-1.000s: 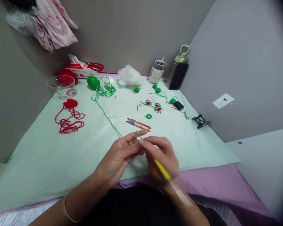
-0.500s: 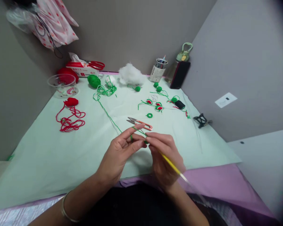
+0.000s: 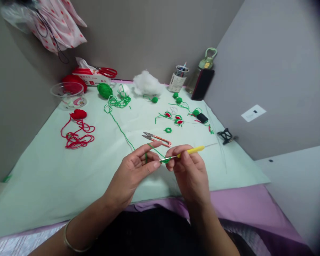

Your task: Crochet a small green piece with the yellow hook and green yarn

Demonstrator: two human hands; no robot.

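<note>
Between thumb and fingers, my left hand [image 3: 132, 170] pinches a small green crochet piece [image 3: 165, 160], and green yarn [image 3: 122, 132] loops over its raised index finger. My right hand [image 3: 192, 170] grips a crochet hook with a yellow handle [image 3: 192, 151]. The hook's metal shaft lies across the green piece, its tip beside my left thumb. From my left hand the yarn runs back to a loose green tangle [image 3: 118, 102]. Just beyond the hands lie orange thread snips [image 3: 160, 139] and a small green ring [image 3: 168, 130].
Red yarn [image 3: 80, 137] and a clear tub [image 3: 69, 96] are at the left. White stuffing [image 3: 147, 84], a pen jar [image 3: 178, 79], a bottle [image 3: 206, 64] and a phone [image 3: 203, 84] line the back. Small red-and-green pieces [image 3: 178, 121] lie right of centre.
My right hand has turned, swinging the yellow hook handle from pointing down toward me to pointing right and slightly up. The view has shifted slightly.
</note>
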